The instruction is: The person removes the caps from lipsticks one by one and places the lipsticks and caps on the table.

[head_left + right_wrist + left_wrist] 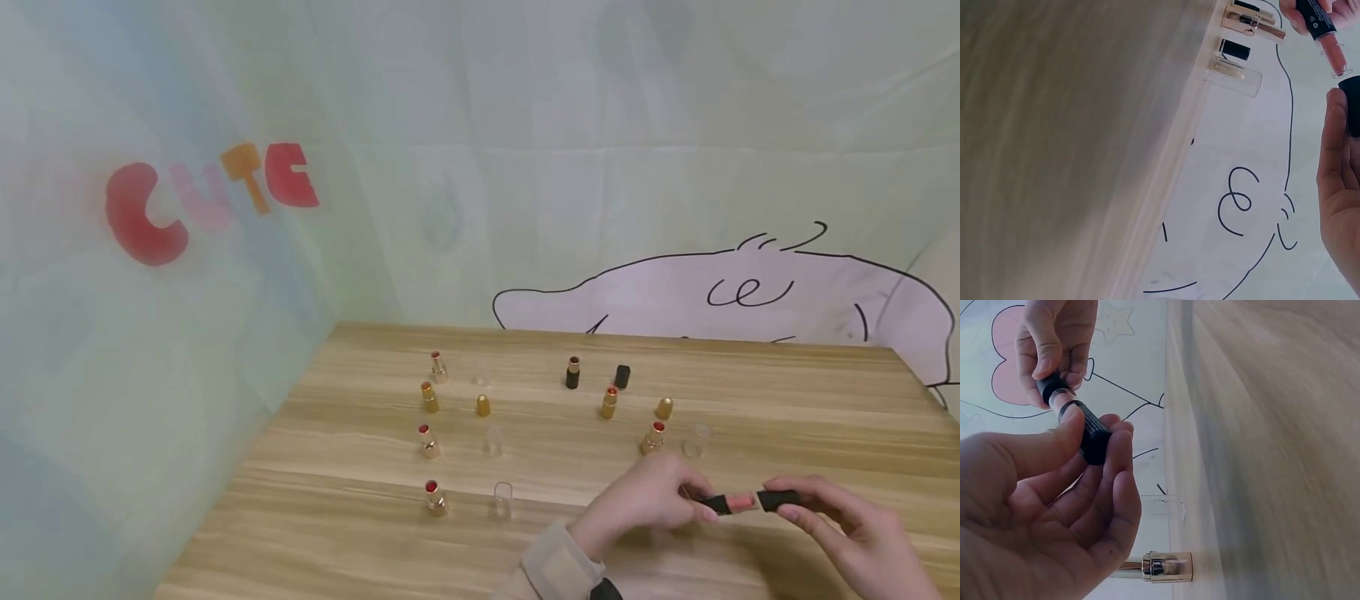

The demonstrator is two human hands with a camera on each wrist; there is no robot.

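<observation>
In front of me, low on the right of the head view, my left hand point(652, 493) pinches the black base of a lipstick point(741, 502). A pink middle shows through a clear sleeve. Opposite it, my right hand point(855, 521) holds the black cap point(778, 500) by thumb and fingers. The right wrist view shows the lipstick's pink tip point(1333, 55) pointing at the cap point(1352, 106), close to it. Both hands are above the wooden table, and the left one partly hides an uncapped rose-gold lipstick point(654, 437) behind it.
Several uncapped lipsticks stand in a left column, including a gold one point(429, 397), with caps such as a clear one point(503, 500) beside them. Farther right are a black lipstick point(573, 372), its black cap point(622, 377), a gold lipstick point(609, 402) and a clear cap point(697, 441).
</observation>
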